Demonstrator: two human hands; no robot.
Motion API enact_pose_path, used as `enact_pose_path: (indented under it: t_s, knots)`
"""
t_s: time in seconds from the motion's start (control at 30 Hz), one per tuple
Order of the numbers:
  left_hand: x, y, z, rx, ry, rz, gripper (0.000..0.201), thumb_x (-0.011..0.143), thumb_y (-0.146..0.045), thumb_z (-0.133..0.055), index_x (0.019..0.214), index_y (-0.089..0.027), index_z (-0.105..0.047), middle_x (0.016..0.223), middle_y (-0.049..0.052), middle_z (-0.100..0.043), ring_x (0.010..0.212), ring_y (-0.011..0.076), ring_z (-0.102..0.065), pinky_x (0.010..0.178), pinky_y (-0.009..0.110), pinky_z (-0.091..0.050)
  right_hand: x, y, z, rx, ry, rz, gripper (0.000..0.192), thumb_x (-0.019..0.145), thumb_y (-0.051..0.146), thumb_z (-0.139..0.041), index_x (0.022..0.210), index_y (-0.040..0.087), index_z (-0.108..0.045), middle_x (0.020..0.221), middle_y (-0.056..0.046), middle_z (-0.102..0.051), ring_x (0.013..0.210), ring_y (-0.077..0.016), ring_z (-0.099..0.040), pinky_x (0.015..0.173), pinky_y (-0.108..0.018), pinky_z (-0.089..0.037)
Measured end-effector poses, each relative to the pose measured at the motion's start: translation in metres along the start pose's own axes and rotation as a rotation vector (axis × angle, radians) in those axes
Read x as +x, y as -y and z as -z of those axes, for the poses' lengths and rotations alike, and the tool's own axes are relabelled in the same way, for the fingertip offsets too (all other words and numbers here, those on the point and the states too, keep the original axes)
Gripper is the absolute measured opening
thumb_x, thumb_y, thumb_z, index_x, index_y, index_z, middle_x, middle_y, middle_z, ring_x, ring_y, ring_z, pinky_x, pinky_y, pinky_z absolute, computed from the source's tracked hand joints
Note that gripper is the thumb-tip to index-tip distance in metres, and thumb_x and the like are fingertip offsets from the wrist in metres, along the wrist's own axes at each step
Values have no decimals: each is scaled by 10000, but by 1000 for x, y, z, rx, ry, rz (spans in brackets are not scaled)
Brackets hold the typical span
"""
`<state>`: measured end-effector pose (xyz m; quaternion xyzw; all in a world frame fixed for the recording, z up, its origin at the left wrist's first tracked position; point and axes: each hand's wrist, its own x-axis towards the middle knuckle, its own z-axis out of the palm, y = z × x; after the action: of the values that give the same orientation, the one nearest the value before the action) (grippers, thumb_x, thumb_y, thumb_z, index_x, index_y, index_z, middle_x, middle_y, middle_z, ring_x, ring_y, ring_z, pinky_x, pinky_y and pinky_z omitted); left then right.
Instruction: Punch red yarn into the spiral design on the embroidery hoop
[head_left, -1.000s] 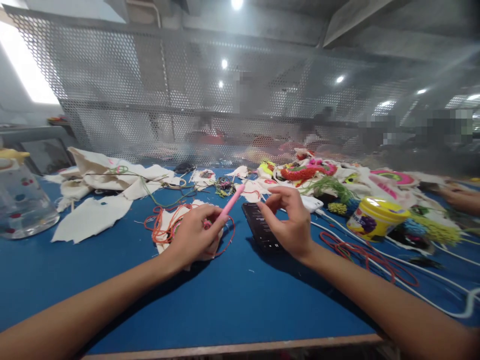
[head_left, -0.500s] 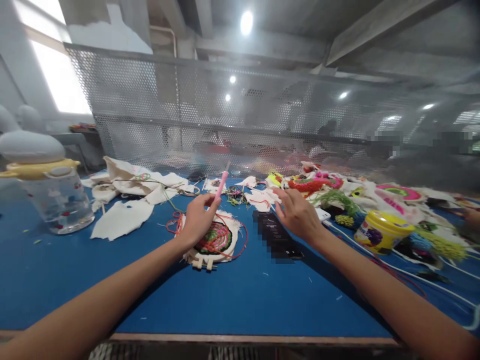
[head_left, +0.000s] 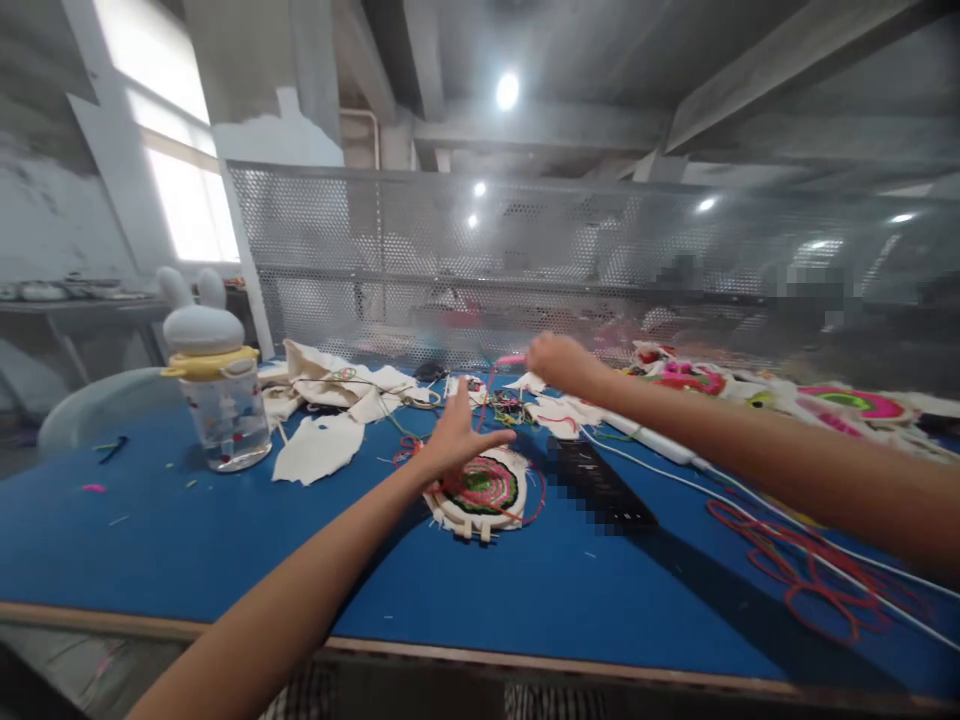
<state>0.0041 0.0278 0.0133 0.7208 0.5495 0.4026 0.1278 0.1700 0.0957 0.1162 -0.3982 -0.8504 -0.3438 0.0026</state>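
Observation:
My right hand [head_left: 553,360] is raised over the far side of the table, closed around a pink punch needle [head_left: 513,360] that points left. Red yarn [head_left: 490,385] hangs from around the tool's tip. My left hand [head_left: 459,440] is open, thumb stretched to the right, at the left part of an embroidery hoop [head_left: 450,522]. The cloth in the hoop carries a round yarn pattern [head_left: 484,484] in pink, green and black rings. Loose red yarn loops around the hoop; my left hand hides part of it.
Left stands a bunny-lidded water bottle [head_left: 232,415] beside white cloth scraps [head_left: 319,447]. A dark, partly blurred phone [head_left: 600,490] lies right of the hoop, near white cables [head_left: 660,478] and tangled red yarn [head_left: 817,570]. Coloured yarn pieces [head_left: 847,402] lie far right. A perforated metal screen [head_left: 435,230] stands behind.
The pink punch needle has passed from my left hand to my right, which has moved up and left. My left hand has opened over the hoop. The view has shifted left.

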Motion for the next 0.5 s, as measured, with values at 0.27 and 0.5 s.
enact_pose_path:
  t_s: [0.27, 0.5]
  knots:
    - [9, 34, 9, 27, 182, 38, 772, 584, -234, -786, 1271, -111, -458, 1208, 160, -575, 1156, 312, -497, 968, 403, -389, 50, -99, 10, 164, 281, -527, 191, 852, 208, -571, 951, 56, -629, 943, -123, -641, 879, -217, -617, 744, -355, -490]
    - [25, 66, 30, -18, -258, 278, 230, 886, -283, -534, 1057, -135, -577, 1072, 76, -598, 938, 199, -591, 817, 410, -493, 66, -116, 11, 514, 107, -791, 295, 939, 269, -426, 1140, 85, -540, 1137, -116, -554, 1002, -189, -575, 845, -376, -469]
